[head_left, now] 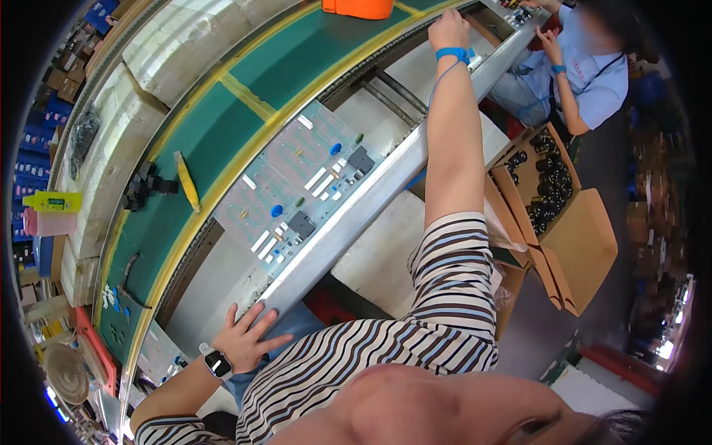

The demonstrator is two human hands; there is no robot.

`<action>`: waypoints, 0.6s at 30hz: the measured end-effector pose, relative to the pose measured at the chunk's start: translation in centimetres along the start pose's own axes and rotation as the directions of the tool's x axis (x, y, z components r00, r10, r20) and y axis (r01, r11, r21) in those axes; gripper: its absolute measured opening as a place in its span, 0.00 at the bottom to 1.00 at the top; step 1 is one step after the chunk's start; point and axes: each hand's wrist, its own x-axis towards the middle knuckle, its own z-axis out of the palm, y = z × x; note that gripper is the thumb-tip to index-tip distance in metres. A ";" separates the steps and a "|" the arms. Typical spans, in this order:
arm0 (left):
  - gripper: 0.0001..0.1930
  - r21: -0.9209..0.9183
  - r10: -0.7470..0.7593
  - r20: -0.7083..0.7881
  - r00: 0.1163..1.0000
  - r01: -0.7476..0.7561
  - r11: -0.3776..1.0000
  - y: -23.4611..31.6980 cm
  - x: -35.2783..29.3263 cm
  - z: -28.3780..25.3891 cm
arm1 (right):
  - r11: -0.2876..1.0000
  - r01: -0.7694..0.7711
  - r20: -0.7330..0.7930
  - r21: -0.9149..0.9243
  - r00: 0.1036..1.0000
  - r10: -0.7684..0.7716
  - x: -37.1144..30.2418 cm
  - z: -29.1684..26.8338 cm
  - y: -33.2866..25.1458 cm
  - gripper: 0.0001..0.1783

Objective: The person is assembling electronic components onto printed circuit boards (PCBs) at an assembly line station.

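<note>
My left hand (245, 337) lies with spread fingers on the metal rail (319, 252) at its near end, a watch on the wrist. My right arm stretches far ahead. Its hand (449, 31), with a blue wrist strap (454, 54), is curled above the track's far part; whatever its fingers hold is hidden. Between the hands, a circuit board panel (256, 189) rests on the track against the rail. White blocks, blue discs (277, 211) and dark finned parts (302, 224) stand on it.
Left of the track runs a green belt (200, 122) carrying a yellow-handled tool (188, 184), black parts (147, 185) and an orange bin (359, 7). An open carton (586, 248) of black cylindrical parts stands right. A co-worker (567, 74) sits at far right, hands by the track.
</note>
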 end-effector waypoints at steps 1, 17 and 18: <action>0.33 -0.009 -0.011 0.024 1.000 0.011 1.000 0.5 -1.1 -1.0 | 0.999 -0.008 0.079 -0.051 0.997 0.012 -0.7 -1.1 -0.9 0.24; 0.32 0.107 -0.006 -0.024 1.000 0.009 0.994 -0.5 1.5 1.2 | 0.994 -0.089 0.029 0.059 0.996 0.088 1.0 -0.2 0.9 0.27; 0.32 0.108 -0.006 -0.024 1.000 0.008 0.994 -0.5 1.5 1.2 | 0.996 -0.073 0.015 0.049 0.997 0.073 1.0 0.1 1.3 0.27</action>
